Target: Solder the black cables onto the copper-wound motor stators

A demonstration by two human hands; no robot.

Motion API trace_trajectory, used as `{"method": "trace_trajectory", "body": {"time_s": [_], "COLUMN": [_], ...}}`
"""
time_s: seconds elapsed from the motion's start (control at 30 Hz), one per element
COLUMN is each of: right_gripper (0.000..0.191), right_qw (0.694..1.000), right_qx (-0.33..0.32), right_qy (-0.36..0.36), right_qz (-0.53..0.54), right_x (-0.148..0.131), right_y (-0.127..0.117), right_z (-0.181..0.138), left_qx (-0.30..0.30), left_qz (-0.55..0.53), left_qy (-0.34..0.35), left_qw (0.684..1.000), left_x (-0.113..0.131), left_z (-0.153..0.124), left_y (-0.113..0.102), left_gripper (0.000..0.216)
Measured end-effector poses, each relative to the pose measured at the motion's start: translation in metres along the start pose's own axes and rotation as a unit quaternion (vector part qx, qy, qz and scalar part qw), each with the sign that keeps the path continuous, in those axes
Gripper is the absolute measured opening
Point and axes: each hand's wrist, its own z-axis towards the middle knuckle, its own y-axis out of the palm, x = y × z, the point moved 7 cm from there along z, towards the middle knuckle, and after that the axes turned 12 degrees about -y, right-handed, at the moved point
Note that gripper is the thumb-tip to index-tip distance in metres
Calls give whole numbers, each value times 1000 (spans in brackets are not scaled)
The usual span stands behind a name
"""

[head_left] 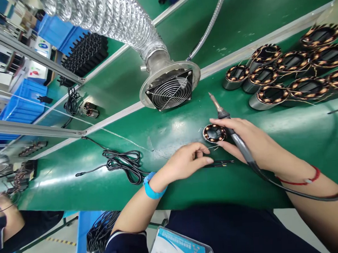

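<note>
My right hand holds a soldering iron, its tip pointing up and away over the bench. The index finger and thumb of that hand also rest against the sides of a small motor stator with copper windings, standing on the bench. My left hand is just left of the stator, fingers curled and thumb stretched toward it. A thin lead wire shows at its index fingertip; what lies between the fingers is hidden. Short black wires lie by the left thumb.
Several wound stators stand at the back right. A fume extractor hood hangs over the bench from a silver duct. Coiled black cable lies at left. Another person's hand is at the far left.
</note>
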Motion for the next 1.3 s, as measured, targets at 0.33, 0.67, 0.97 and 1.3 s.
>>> {"method": "trace_trajectory", "body": {"time_s": [0.33, 0.67, 0.97, 1.3], "right_gripper": [36, 34, 36, 46], "right_qw": [988, 945, 922, 862], "right_qx": [130, 167, 185, 197], "right_qy": [82, 159, 187, 233], "right_qz": [24, 230, 284, 405], "right_x": [-19, -39, -35, -28], "right_y": [-38, -22, -18, -5], "right_z": [0, 13, 10, 14], "left_qx": [81, 99, 79, 89], "left_qz": [-55, -206, -219, -97], "left_qy": [-23, 2, 0, 76], "left_qw": [995, 974, 973, 988], "left_x": [7, 5, 0, 22], "left_z": [-25, -31, -26, -32], "left_y": [-11, -30, -24, -26], "left_gripper": [10, 14, 17, 44]}}
